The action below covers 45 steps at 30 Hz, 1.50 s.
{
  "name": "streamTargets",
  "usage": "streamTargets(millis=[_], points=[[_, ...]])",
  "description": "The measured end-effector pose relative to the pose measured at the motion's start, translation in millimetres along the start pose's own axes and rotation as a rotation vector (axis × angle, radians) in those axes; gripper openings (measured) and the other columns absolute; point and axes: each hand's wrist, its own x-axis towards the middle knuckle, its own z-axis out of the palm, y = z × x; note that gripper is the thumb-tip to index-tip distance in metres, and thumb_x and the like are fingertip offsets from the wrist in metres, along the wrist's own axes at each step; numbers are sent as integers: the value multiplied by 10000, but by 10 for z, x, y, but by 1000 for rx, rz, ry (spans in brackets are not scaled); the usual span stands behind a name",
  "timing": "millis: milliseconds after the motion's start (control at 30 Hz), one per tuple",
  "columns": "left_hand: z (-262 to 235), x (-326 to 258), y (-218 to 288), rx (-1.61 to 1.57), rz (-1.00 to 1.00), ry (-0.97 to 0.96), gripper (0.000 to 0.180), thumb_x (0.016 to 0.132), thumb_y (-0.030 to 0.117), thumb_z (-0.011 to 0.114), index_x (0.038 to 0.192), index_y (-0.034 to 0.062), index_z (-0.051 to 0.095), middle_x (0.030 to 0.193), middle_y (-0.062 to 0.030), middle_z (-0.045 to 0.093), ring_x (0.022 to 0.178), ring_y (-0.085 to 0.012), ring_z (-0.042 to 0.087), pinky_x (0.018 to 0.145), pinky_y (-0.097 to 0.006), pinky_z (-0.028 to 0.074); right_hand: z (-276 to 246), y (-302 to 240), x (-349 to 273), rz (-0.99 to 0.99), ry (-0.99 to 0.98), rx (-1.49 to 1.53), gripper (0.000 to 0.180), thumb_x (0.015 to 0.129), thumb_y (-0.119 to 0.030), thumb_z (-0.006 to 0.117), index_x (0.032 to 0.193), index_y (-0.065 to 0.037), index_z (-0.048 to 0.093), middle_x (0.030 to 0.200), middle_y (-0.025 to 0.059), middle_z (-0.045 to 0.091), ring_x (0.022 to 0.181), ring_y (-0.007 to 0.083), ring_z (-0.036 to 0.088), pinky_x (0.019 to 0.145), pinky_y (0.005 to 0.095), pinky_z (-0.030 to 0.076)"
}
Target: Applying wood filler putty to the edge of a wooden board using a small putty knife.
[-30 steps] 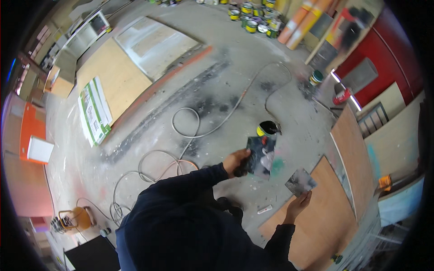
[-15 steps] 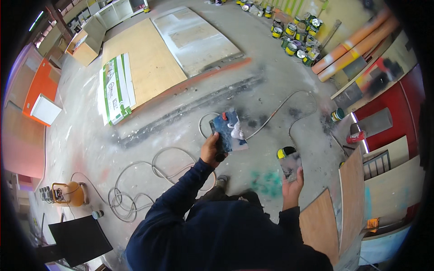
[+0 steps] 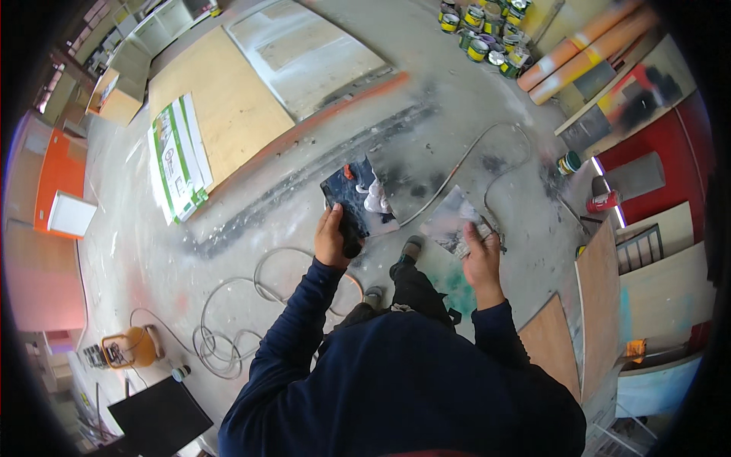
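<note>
Dark, smeared plate (image 3: 352,217) in the person's left hand (image 3: 333,234), held out over the floor (image 3: 259,213), carries a pale lilac lump of paste (image 3: 376,199) and, to its left and farther off, a small orange-red dab (image 3: 349,172). The left fingers are clamped on the plate's near left edge. To the right, just apart from the plate, the right hand (image 3: 482,263) has its fingers clamped on a thin greyish sheet (image 3: 448,217), thumb on top. Nearer, between the hands, are the person's shoes (image 3: 410,248). A hose (image 3: 205,301) loops on the floor at left, near a yellow compressor (image 3: 142,346). Far left lies a plywood panel (image 3: 217,107); far right, paint cans (image 3: 477,50) cluster beside orange tubes (image 3: 586,57).
</note>
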Motion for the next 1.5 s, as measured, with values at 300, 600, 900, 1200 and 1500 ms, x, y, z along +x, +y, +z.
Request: streamTargets(millis=[300, 600, 900, 1200, 1500], points=[[1250, 1391, -236, 47, -14, -62, 313, 1029, 374, 541, 1109, 72, 562, 867, -78, 631, 638, -206, 626, 490, -335, 498, -418, -592, 1201, -14, 122, 114, 198, 1002, -178, 662, 1105, -10, 654, 953, -1, 645, 852, 92, 598, 759, 266, 488], [2336, 2379, -491, -109, -50, -52, 281, 1051, 364, 511, 1072, 92, 577, 913, -64, 650, 639, -191, 620, 504, -324, 486, -721, -935, 2174, -34, 100, 205, 191, 1001, -133, 656, 1136, 1, 631, 990, 31, 674, 880, 122, 648, 793, 307, 551], [2957, 3894, -1224, 126, -273, -306, 328, 971, 323, 650, 1150, 55, 591, 975, -109, 662, 817, -263, 674, 631, -411, 561, -1594, -803, 2892, -185, 517, 169, 186, 973, -116, 674, 1119, -13, 623, 996, 33, 671, 903, 116, 645, 809, 295, 526], [4131, 4832, -2480, 866, 57, -1181, 575, 906, 395, 694, 1319, 33, 525, 1126, -117, 619, 894, -304, 615, 691, -418, 526, -1973, -296, 2201, -357, 1359, 755, 212, 996, -88, 621, 1176, 23, 608, 1098, 118, 692, 999, 241, 697, 839, 393, 596], [4657, 2370, -3968, 867, -900, -1172, 495, 1008, 441, 573, 1357, 98, 499, 1263, -73, 579, 997, -213, 635, 538, -362, 529, -1666, 686, 574, -604, 1877, 1081, 226, 998, -100, 605, 1191, 17, 618, 1073, 128, 704, 982, 256, 704, 875, 420, 589]])
